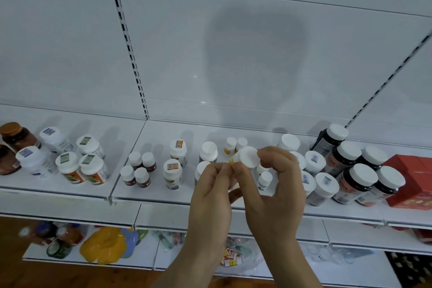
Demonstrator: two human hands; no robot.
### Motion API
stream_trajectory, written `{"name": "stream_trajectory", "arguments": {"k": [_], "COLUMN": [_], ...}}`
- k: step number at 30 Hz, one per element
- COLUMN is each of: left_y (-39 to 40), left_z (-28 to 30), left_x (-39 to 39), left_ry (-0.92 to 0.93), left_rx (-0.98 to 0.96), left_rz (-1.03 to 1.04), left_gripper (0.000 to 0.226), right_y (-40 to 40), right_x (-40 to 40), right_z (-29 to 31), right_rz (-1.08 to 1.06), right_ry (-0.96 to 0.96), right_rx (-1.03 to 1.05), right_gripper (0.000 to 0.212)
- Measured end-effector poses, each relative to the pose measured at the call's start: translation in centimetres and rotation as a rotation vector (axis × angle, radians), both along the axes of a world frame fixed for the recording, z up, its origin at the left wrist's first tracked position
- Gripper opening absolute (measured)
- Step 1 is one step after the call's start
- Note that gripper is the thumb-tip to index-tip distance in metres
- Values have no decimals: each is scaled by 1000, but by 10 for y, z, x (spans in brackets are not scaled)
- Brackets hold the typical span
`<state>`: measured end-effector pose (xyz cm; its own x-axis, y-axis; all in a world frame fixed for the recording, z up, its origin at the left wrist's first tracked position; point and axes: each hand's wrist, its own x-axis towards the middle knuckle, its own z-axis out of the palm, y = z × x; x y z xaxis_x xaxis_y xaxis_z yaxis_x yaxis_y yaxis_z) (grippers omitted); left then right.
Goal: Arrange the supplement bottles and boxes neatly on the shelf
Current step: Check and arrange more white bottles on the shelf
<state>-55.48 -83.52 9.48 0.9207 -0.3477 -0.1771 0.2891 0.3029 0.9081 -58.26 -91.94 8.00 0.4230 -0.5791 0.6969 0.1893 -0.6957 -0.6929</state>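
At frame centre, both hands, the left hand [211, 190] and right hand [273, 184], hold a small white-capped bottle [245, 156], tilted, cap toward the camera, above the shelf [163, 196].

A white metal shelf [131, 192] is seen running across the middle of the frame, divided by a seam left of centre. At the far left, amber bottles [16, 134] and white-capped bottles with labelled lids [91, 167] are stood on it. Left of centre, four small brown bottles [139, 168] are grouped in a square, with two labelled white bottles [174, 172] just beside them. At the right, dark bottles with white caps [361, 179] are clustered in rows, and red boxes [411, 180] are set at the far right edge.
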Motion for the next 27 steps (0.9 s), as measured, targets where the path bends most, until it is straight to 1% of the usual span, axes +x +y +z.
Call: {"name": "stream_trajectory", "arguments": {"k": [2,3,5,7,8,10,13,15,18,21,23,25,27], "left_y": [0,0,1,1,0,1,4,6,8,9,10,11,13], "left_z": [1,3,7,9,8,5,-2,-4,-8,-11,-15,-21,-30], "left_x": [-2,-2,-2,-1,0,3,8,11,12,14,17,20,21], "left_ry": [-62,-106,-209,-300,-348,-502,-749,-843,-893,-939,-978,-1054,-1118], "left_rx": [-1,7,59,109,132,228,351,383,393,418,452,504,559], "left_rz": [38,65,143,245,298,373,402,406,404,388,382,370,366], "left_gripper": [24,27,27,24,23,25,31,36,40,39,42,45,48], "right_y": [-2,-2,-1,2,4,7,9,9,7,6,2,-6,-15], "right_x": [-1,-1,-3,-6,-8,-10,-14,-15,-16,-16,-16,-16,-16], "right_z": [-1,0,2,7,9,11,13,13,13,14,18,22,29], "right_rz": [-16,-15,-3,21,42,96,153,167,165,164,166,187,225], "right_ry": [6,11,43,115,161,258,338,369,387,368,341,313,339], "right_rx": [-7,24,163,357,432,501,536,552,563,574,594,591,558], "right_gripper": [23,21,16,10,11,17,24,27,26,28,29,27,22]}}
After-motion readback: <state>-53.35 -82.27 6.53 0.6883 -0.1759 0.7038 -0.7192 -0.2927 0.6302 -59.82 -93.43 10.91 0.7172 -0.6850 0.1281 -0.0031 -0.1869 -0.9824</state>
